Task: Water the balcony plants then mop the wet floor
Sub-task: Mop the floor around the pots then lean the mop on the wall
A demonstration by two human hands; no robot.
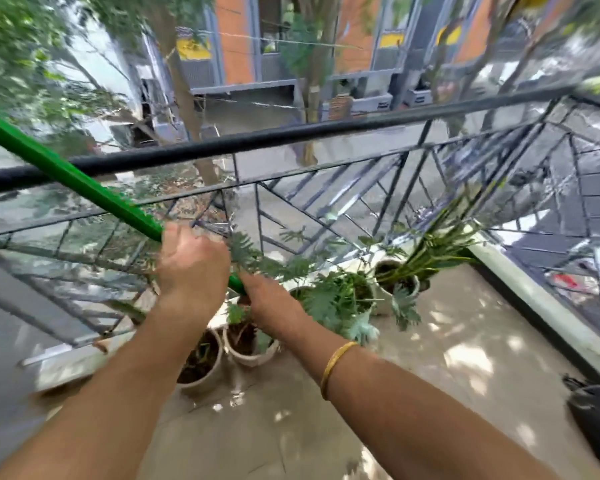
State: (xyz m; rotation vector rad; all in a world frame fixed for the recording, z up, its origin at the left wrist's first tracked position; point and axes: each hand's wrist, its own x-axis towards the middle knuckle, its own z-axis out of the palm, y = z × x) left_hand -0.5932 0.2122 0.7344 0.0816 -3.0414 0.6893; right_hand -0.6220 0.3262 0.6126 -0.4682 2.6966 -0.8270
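Both hands are closed around a green handle (84, 183), the left hand (191, 265) above, the right hand (274, 306) below. It runs from upper left to frame centre, above the potted plants (340, 299). It is judged stiff, light, best gripped mid-shaft.

Dappled sun on concrete floor (447, 375); black railing (291, 136); orange building (236, 39) beyond

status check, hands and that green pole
Left hand and right hand both shut on the green pole. Pole slants up-left across the black railing. Potted plants directly below hands; lower end hidden.
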